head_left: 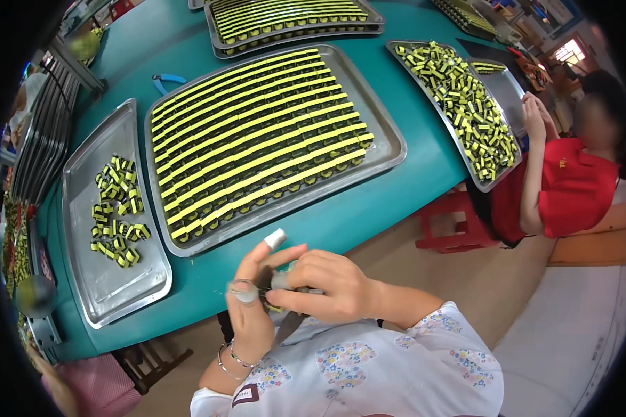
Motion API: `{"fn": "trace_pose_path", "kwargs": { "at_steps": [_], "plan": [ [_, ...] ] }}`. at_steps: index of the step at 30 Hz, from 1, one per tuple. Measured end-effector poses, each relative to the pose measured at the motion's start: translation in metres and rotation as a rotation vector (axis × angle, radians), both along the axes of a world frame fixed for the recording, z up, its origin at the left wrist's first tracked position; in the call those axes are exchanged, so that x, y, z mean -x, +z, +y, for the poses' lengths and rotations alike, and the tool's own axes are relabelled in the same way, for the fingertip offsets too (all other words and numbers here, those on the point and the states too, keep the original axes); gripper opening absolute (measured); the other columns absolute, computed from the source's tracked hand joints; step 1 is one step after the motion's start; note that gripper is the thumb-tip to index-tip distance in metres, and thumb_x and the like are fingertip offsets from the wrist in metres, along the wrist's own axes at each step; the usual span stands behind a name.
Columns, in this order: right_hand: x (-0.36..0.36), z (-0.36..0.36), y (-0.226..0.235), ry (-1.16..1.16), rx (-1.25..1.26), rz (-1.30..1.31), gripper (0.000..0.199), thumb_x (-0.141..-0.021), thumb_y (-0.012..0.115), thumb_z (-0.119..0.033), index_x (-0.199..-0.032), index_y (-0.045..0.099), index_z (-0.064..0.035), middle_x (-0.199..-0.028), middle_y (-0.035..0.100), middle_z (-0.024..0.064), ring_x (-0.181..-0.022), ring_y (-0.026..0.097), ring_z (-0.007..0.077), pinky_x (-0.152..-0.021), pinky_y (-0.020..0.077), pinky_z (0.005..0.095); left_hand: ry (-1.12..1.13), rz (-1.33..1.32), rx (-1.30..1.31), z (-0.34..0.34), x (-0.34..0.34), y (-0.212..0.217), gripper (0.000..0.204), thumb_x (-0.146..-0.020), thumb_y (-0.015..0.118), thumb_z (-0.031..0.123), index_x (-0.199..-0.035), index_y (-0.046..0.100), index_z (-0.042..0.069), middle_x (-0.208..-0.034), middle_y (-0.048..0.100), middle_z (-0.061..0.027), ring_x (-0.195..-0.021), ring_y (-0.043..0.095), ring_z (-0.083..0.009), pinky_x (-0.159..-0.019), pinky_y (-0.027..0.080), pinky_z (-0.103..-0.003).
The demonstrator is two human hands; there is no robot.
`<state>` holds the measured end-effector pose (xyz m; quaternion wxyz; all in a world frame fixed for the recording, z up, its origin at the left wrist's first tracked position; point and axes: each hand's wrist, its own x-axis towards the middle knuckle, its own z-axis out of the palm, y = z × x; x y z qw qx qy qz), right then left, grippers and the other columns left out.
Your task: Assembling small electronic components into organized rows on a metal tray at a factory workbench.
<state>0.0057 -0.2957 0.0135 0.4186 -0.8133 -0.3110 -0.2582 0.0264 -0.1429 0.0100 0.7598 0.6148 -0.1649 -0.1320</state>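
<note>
Both hands meet in front of my body, just off the table's near edge. My left hand (252,299) has white coverings on its thumb and index fingertips; the thumb side closes round a small yellow-and-black block (274,306), mostly hidden by fingers. From the right, my right hand (334,281) presses in with bent fingers against the same spot. A grey flat metal piece (289,328) sticks out below them; its kind is unclear. Beyond lies a metal tray (389,142) with long rows of yellow-and-black blocks (257,139). A second tray (146,285) at left bears loose blocks (122,184).
A green table (410,181) carries the trays. Blue-handled pliers (165,82) lie behind the left tray. Stacked full trays (292,28) stand at the back. To the right, a person in red (577,181) works by a heaped tray (476,177); a red stool (459,226) stands near.
</note>
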Motion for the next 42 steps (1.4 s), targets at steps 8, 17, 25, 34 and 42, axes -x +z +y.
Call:
{"fn": "trace_pose_path", "kwargs": {
  "at_steps": [8,17,25,34,42],
  "plan": [
    [-0.022,-0.092,0.027,-0.569,-0.020,0.173,0.038,-0.062,0.058,0.014,-0.096,0.060,-0.0020,-0.087,0.061,0.0114,-0.075,0.060,0.0237,-0.066,0.0481,0.0286,0.400,-0.047,-0.110,0.033,-0.020,0.005,0.067,-0.095,0.024,0.057,-0.123,0.045,0.000,-0.104,0.061,-0.0209,-0.057,0.051,-0.0116,-0.048,0.041,-0.023],
    [-0.056,-0.132,0.019,-0.632,0.263,0.307,0.034,-0.066,0.062,0.011,-0.097,0.060,-0.0003,-0.098,0.059,0.0110,-0.087,0.061,0.0289,-0.074,0.0493,0.0336,0.590,-0.128,-0.238,0.061,-0.017,0.000,0.059,-0.097,0.026,0.050,-0.114,0.048,-0.002,-0.095,0.062,-0.0149,-0.056,0.046,-0.0093,-0.050,0.034,-0.021],
    [-0.060,-0.132,0.019,-0.609,0.295,0.356,0.033,-0.067,0.062,0.011,-0.097,0.060,-0.0007,-0.098,0.058,0.0112,-0.086,0.061,0.0297,-0.072,0.0494,0.0341,0.604,-0.133,-0.245,0.072,-0.017,-0.010,0.056,-0.098,0.027,0.046,-0.115,0.048,-0.003,-0.094,0.062,-0.0153,-0.057,0.046,-0.0093,-0.052,0.035,-0.021],
    [-0.063,-0.140,0.017,-0.559,0.282,0.312,0.035,-0.065,0.061,0.009,-0.098,0.060,-0.0015,-0.096,0.058,0.0124,-0.084,0.061,0.0301,-0.071,0.0496,0.0343,0.605,-0.162,-0.325,0.083,-0.023,-0.010,0.043,-0.099,0.033,0.034,-0.115,0.048,-0.003,-0.096,0.060,-0.0162,-0.059,0.046,-0.0092,-0.051,0.037,-0.021],
    [-0.078,-0.189,0.012,-0.742,0.070,0.354,0.022,-0.075,0.057,0.006,-0.097,0.057,0.0031,-0.092,0.061,0.0156,-0.087,0.062,0.0311,-0.075,0.0481,0.0338,0.561,-0.239,-1.085,0.094,-0.017,0.009,0.029,-0.095,0.042,0.010,-0.121,0.049,0.000,-0.100,0.061,-0.0080,-0.059,0.046,-0.0062,-0.050,0.039,-0.020]
  ]
}}
